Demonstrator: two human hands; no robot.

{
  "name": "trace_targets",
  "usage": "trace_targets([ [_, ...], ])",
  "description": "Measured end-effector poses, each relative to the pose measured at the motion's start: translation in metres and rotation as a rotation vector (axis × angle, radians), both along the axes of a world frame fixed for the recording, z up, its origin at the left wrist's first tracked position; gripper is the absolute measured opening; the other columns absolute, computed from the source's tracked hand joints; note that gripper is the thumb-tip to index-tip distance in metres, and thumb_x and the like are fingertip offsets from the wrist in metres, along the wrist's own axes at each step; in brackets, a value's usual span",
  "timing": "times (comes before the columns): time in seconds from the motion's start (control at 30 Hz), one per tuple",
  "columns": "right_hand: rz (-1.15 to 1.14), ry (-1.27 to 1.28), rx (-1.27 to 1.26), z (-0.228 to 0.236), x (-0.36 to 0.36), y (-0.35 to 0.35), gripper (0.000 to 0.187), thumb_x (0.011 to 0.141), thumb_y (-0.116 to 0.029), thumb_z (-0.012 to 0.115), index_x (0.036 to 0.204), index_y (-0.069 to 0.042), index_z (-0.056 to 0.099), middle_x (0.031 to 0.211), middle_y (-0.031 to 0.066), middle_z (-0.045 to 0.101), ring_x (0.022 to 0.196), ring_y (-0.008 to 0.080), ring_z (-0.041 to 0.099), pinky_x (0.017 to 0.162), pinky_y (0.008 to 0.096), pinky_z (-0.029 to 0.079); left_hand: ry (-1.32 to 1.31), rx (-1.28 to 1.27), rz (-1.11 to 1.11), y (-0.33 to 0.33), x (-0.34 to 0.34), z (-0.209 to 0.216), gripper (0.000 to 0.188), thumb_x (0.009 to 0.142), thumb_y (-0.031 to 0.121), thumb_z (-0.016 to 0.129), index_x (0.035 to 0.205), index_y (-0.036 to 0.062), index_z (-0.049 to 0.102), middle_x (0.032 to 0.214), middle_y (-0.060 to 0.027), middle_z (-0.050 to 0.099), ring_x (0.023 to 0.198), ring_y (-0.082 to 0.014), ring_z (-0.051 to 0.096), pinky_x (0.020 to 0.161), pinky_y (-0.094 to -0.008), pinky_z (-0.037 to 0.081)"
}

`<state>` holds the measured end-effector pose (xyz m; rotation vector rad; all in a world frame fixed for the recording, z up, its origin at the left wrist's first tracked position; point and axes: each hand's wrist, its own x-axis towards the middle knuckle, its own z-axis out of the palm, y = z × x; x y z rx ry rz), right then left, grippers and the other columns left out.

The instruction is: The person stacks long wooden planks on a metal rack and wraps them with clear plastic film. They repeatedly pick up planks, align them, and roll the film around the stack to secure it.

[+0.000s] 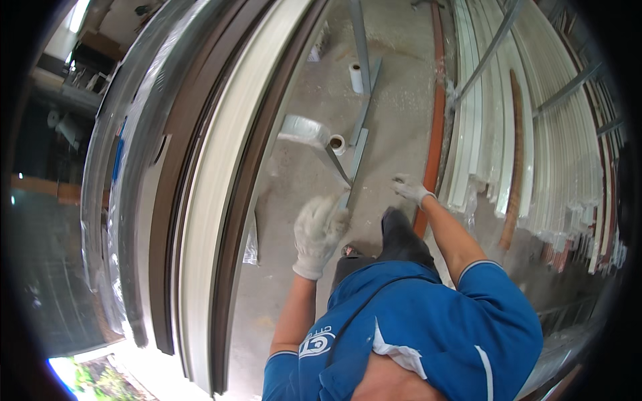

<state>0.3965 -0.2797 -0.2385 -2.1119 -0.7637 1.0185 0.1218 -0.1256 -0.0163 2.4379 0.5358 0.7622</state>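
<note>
A tube light (78,15) glows far from what seems greenery (107,382)

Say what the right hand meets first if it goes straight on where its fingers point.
Probably the grey metal bar left of the gloved right hand. The bar seems to lie low, near the floor, so the hand might pass above it; depth is unclear.

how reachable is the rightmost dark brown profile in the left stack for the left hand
Probably yes: the left hand is beside that dark brown profile, and nothing appears to block the way.
</note>
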Motion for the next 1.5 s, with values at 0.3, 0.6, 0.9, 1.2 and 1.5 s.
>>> trace_targets([
  [0.3,-0.067,0.235,-0.022,-0.14,0.148,0.151,0.04,0.095,-0.042,0.063,0.104,-0.004,0.071,0.092,0.0119,0.071,0.088,0.0273,0.066,0.08,0.0414,0.05,0.431,-0.173,0.314,0.135,0.221,-0.001,0.04,0.085,0.011,0.073,0.122,-0.0032,0.068,0.115,-0.019,0.071,0.099,-0.0343,0.066,0.089,-0.0442,0.051],
  [0.6,0.113,0.26,-0.321,-0.449,0.218,0.298,0.055,0.096,-0.051,0.059,0.133,-0.011,0.061,0.127,0.021,0.066,0.12,0.04,0.061,0.103,0.0501,0.047,0.75,0.571,0.752,0.114,0.242,-0.051,0.042,0.096,0.031,0.073,0.115,-0.006,0.065,0.103,-0.0173,0.064,0.076,-0.0236,0.059,0.058,-0.0345,0.051],
  [0.9,0.061,0.166,-0.333,-0.612,0.197,0.423,0.059,0.094,-0.054,0.063,0.133,-0.011,0.058,0.128,0.0172,0.068,0.121,0.0338,0.064,0.099,0.0477,0.049,1.191,0.766,0.848,0.124,0.275,-0.118,0.045,0.093,0.035,0.076,0.113,-0.0039,0.065,0.101,-0.0172,0.064,0.08,-0.0267,0.059,0.066,-0.038,0.051],
  [1.2,-0.075,0.326,-0.38,-0.651,0.168,0.395,0.051,0.095,-0.042,0.062,0.132,-0.007,0.058,0.13,0.0196,0.067,0.112,0.0363,0.068,0.099,0.0471,0.051,1.274,0.853,0.838,0.128,0.278,-0.11,0.048,0.09,0.04,0.078,0.111,-0.0018,0.065,0.1,-0.0171,0.063,0.084,-0.0297,0.06,0.073,-0.0415,0.051],
  [1.5,-0.634,1.662,0.135,-0.416,0.177,0.198,0.045,0.1,-0.018,0.056,0.139,0.004,0.049,0.113,0.0158,0.068,0.097,0.022,0.073,0.064,0.0326,0.067,1.179,0.915,0.865,0.113,0.232,-0.073,0.051,0.087,0.044,0.081,0.109,0.0004,0.066,0.098,-0.017,0.062,0.087,-0.0328,0.06,0.081,-0.0451,0.051],
])
